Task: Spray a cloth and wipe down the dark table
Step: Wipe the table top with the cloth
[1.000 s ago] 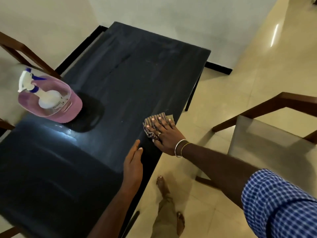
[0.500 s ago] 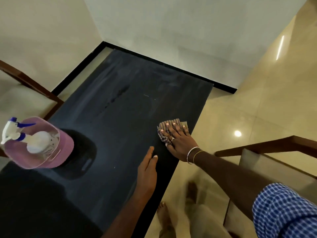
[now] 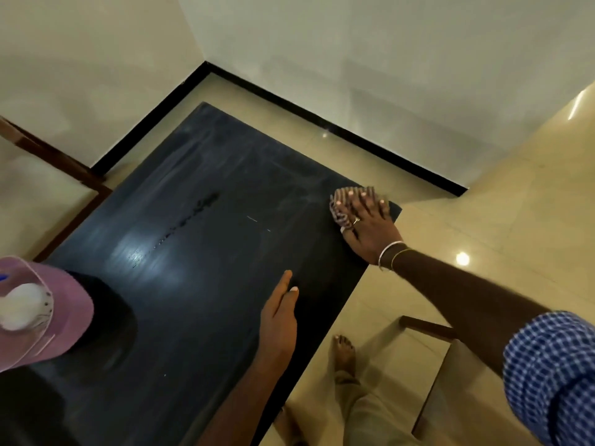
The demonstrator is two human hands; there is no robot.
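Corner of a room, cream walls, black skirting, glossy tile floor point(image 3: 483, 204). One dark table point(image 3: 199, 284), long axis running from the near-left away toward the wall corner; its near end is cut off by the bottom of frame.

Hidden/cut off:
- cloth point(image 3: 339, 206): mostly under the right hand point(image 3: 367, 226), only a striped fringe shows at the fingertips and on the left side. Bunched, can't tell a long axis.
- spray bottle point(image 3: 22, 305): sits in the pink tub point(image 3: 67, 300); white body and a blue sliver visible, the rest is out of frame left. Tub is clipped too.
- left chair point(image 3: 48, 159) and right chair point(image 3: 428, 329): partial frames only.

Hands: right hand flat, fingers straight, pressing the cloth at the table's far right corner, fingers pointing at the far wall. Left hand point(image 3: 278, 313) flat on the tabletop near the right edge, fingers together and straight, gripping nothing.

Counts: 1 cloth, 1 bottle, 1 tub, 2 chairs, 2 hands, 2 bangles and 1 ring on the right.
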